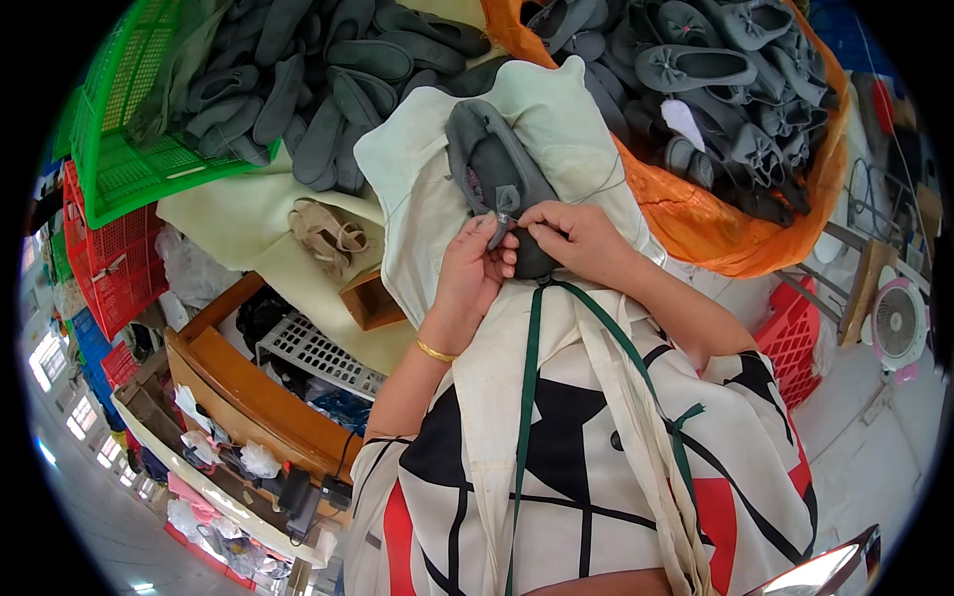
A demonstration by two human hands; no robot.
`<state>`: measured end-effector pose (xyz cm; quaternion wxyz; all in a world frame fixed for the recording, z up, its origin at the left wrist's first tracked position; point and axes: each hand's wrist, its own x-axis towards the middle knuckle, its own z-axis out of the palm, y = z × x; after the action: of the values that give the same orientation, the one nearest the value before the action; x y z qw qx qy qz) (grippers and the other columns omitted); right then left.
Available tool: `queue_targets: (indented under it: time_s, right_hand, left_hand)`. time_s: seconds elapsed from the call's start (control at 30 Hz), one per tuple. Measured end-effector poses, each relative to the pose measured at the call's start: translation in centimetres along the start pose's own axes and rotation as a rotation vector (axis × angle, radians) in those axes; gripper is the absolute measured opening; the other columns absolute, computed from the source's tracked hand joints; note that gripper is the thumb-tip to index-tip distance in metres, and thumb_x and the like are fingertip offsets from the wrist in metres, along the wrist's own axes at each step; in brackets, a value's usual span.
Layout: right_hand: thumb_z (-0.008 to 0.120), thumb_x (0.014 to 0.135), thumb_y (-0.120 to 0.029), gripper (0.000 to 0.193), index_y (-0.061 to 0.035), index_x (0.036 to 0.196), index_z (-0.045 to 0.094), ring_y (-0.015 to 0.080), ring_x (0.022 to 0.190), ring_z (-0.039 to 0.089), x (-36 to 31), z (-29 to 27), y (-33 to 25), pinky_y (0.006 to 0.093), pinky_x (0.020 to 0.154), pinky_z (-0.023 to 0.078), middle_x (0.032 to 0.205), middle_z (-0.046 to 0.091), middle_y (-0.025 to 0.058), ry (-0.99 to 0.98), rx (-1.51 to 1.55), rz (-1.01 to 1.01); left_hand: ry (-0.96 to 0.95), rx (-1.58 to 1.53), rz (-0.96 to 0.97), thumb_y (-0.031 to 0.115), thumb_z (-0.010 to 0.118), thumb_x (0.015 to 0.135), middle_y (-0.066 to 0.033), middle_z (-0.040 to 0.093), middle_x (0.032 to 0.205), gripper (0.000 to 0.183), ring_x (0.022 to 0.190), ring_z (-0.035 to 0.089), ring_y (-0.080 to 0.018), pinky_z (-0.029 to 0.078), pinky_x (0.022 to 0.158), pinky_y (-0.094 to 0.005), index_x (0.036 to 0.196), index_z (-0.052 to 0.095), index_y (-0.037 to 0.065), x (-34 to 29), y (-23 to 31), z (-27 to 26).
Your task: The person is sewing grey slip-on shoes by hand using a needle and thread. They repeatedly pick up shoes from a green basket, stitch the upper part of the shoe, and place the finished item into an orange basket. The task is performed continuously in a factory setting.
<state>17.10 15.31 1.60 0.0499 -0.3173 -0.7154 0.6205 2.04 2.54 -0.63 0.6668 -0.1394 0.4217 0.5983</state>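
Observation:
A dark grey flat shoe (532, 177) lies on a white cloth (407, 149) in front of me, its toe pointing towards me. On its toe is a small grey bow (506, 199). My left hand (469, 266) is closed, thumb and fingers gripping the shoe at the bow's lower end. From the other side my right hand (581, 238) comes in with thumb and forefinger pinched close beside the bow. Whatever lies between those right fingertips is too small or hidden to make out.
Grey shoes fill a green crate (99, 149) at the far left and an orange sack (686, 233) at the far right. Tan sandals (326, 236) lie left of the cloth. A wooden drawer (253, 372) sits lower left, a fan (897, 320) at the right.

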Motion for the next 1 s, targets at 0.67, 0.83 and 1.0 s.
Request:
queue_targets:
  time_s: [0.67,0.83,1.0]
  right_hand:
    - [0.058,0.099,-0.015,0.011,-0.005,0.1,0.063,0.0019,0.063,0.045,0.6,0.0,1.6,0.0191,0.056,0.037,0.073,0.053,-0.0057,-0.135,0.304,0.242]
    - [0.058,0.099,-0.015,0.01,-0.0059,0.098,0.06,0.0023,0.062,0.047,0.9,0.9,2.2,0.0185,0.056,0.038,0.075,0.054,-0.0053,-0.131,0.323,0.235]
    - [0.057,0.099,-0.014,0.009,-0.0051,0.099,0.059,0.0027,0.066,0.05,1.1,0.6,2.2,0.0188,0.06,0.041,0.078,0.055,-0.0047,-0.176,0.297,0.242]
  left_hand:
    - [0.082,0.301,0.214,0.011,0.067,0.092,-0.0021,0.065,0.086,0.014,0.068,0.058,-0.0074,0.049,0.058,-0.0219,0.103,0.065,0.002,-0.8,-0.2,1.0]
    - [0.058,0.309,0.204,0.012,0.068,0.092,-0.0006,0.064,0.082,0.013,0.065,0.057,-0.0058,0.048,0.057,-0.0209,0.101,0.065,0.002,-0.8,-0.1,0.8]
    - [0.084,0.303,0.238,0.013,0.069,0.092,0.0011,0.062,0.077,0.013,0.059,0.054,-0.0043,0.047,0.054,-0.0195,0.1,0.065,0.003,-0.8,-0.4,0.8]
